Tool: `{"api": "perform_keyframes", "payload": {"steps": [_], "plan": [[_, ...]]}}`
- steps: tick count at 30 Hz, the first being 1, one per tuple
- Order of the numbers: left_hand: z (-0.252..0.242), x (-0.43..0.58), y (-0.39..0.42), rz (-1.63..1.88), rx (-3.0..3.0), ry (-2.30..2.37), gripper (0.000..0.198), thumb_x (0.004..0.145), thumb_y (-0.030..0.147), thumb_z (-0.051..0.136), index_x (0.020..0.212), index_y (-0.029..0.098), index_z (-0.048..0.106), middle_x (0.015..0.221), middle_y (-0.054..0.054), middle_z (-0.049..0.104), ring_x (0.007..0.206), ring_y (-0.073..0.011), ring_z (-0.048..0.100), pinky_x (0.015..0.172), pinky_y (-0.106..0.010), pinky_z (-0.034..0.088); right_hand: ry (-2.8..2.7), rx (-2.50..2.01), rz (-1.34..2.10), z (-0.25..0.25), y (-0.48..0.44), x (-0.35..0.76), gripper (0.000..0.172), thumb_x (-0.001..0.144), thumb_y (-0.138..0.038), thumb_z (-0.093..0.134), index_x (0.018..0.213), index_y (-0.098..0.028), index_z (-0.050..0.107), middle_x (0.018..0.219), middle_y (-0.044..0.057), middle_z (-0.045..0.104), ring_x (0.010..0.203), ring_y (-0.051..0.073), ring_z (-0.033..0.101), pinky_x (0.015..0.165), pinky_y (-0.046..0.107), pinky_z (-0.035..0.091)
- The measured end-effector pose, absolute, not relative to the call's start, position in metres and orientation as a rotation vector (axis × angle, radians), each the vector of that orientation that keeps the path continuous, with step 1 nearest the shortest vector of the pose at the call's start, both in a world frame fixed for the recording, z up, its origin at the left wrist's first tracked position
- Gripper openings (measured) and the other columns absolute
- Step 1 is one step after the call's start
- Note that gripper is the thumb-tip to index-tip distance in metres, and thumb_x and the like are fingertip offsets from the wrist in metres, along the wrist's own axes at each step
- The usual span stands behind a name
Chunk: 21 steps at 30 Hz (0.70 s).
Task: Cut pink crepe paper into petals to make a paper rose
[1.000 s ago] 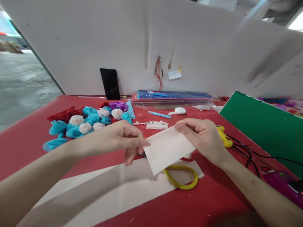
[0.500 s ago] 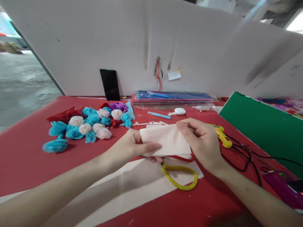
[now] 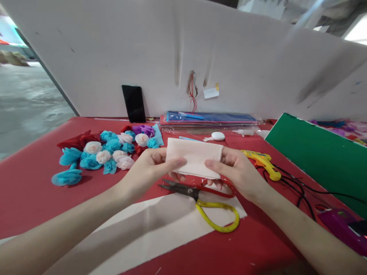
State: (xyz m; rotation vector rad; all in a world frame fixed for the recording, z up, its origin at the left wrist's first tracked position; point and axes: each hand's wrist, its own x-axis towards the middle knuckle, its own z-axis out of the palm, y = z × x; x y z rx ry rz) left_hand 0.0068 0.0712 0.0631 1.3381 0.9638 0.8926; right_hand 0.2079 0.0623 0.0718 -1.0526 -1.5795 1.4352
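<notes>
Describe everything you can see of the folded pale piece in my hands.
The folded piece is plain, pale pinkish-cream and roughly rectangular, wider than tall. It could be paper or thin cloth; I can't tell which. Layered edges show at its right and bottom. It is held up, its right end slightly lower, just above the scissors in view. The left hand and right hand grip its ends, thumbs on the near face.

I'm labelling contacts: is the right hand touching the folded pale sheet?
Touching. The head view shows the right hand with its thumb pressed on the front of the folded pale sheet.
</notes>
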Motion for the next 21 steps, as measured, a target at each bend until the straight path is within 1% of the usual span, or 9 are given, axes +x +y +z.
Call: {"api": "perform_keyframes", "payload": {"steps": [2,4,7,9,11,14,16,18,21], "plan": [[0.059,0.006,0.073,0.985,1.316,0.961,0.016,0.075,0.033,0.068,0.073,0.017,0.065,0.061,0.002,0.066,0.057,-0.0122,0.06,0.059,-0.021,0.048,-1.589,-1.065,1.475,0.069,0.06,0.206,0.02,0.078,-0.032,0.063,0.083,-0.013,0.057,0.058,-0.001,0.062,0.041,0.005,0.052,0.04,0.014,0.039],[0.055,0.004,0.075,1.041,1.29,0.956,0.018,0.076,0.034,0.067,0.073,0.018,0.063,0.062,0.003,0.062,0.059,-0.0111,0.058,0.06,-0.02,0.047,-1.608,-1.08,1.49,0.066,0.058,0.203,0.019,0.077,-0.028,0.066,0.086,-0.013,0.06,0.065,0.001,0.065,0.047,0.006,0.055,0.044,0.015,0.042],[0.052,0.001,0.078,1.046,1.288,0.961,0.017,0.076,0.035,0.067,0.072,0.018,0.062,0.062,0.004,0.057,0.059,-0.0095,0.054,0.059,-0.018,0.045,-1.605,-1.103,1.416,0.063,0.055,0.198,0.036,0.071,-0.025,0.073,0.104,-0.018,0.06,0.088,0.001,0.068,0.074,0.011,0.063,0.063,0.018,0.048],[0.053,-0.001,0.079,1.009,1.33,0.965,0.017,0.076,0.035,0.067,0.072,0.019,0.062,0.063,0.004,0.058,0.059,-0.0096,0.053,0.058,-0.018,0.044,-1.59,-1.091,1.387,0.064,0.054,0.196,0.035,0.074,-0.029,0.071,0.105,-0.019,0.06,0.095,0.002,0.067,0.085,0.012,0.062,0.07,0.02,0.048],[0.055,-0.002,0.08,0.953,1.386,0.973,0.018,0.076,0.037,0.066,0.074,0.02,0.062,0.065,0.004,0.06,0.061,-0.0107,0.054,0.06,-0.019,0.045,-1.571,-1.057,1.39,0.065,0.054,0.194,0.023,0.08,-0.032,0.063,0.098,-0.017,0.061,0.091,0.002,0.067,0.081,0.012,0.062,0.068,0.02,0.048],[0.058,-0.002,0.079,0.914,1.427,1.003,0.021,0.076,0.041,0.065,0.08,0.021,0.063,0.068,0.003,0.062,0.063,-0.0124,0.056,0.06,-0.02,0.046,-1.536,-1.017,1.373,0.066,0.056,0.192,0.014,0.084,-0.027,0.056,0.089,-0.016,0.063,0.084,0.001,0.067,0.073,0.009,0.061,0.065,0.018,0.047],[0.059,0.0,0.077,0.924,1.458,1.024,0.025,0.077,0.043,0.064,0.086,0.02,0.064,0.073,0.001,0.066,0.068,-0.0148,0.06,0.062,-0.021,0.047,-1.516,-1.01,1.356,0.064,0.056,0.192,0.012,0.084,-0.027,0.057,0.085,-0.016,0.064,0.08,0.0,0.067,0.069,0.009,0.06,0.064,0.019,0.048],[0.059,0.004,0.074,0.896,1.529,1.008,0.031,0.076,0.046,0.063,0.094,0.02,0.064,0.085,-0.002,0.07,0.078,-0.0189,0.063,0.066,-0.023,0.049,-1.503,-1.004,1.346,0.062,0.056,0.193,0.012,0.083,-0.028,0.058,0.086,-0.017,0.064,0.08,0.001,0.067,0.069,0.011,0.061,0.064,0.022,0.049],[0.058,0.008,0.071,0.85,1.73,0.974,0.034,0.075,0.045,0.063,0.101,0.021,0.064,0.103,-0.004,0.069,0.092,-0.0238,0.062,0.074,-0.026,0.05,-1.515,-0.982,1.337,0.06,0.055,0.194,0.012,0.082,-0.027,0.06,0.09,-0.018,0.064,0.085,0.002,0.068,0.077,0.014,0.064,0.069,0.025,0.05]]}}
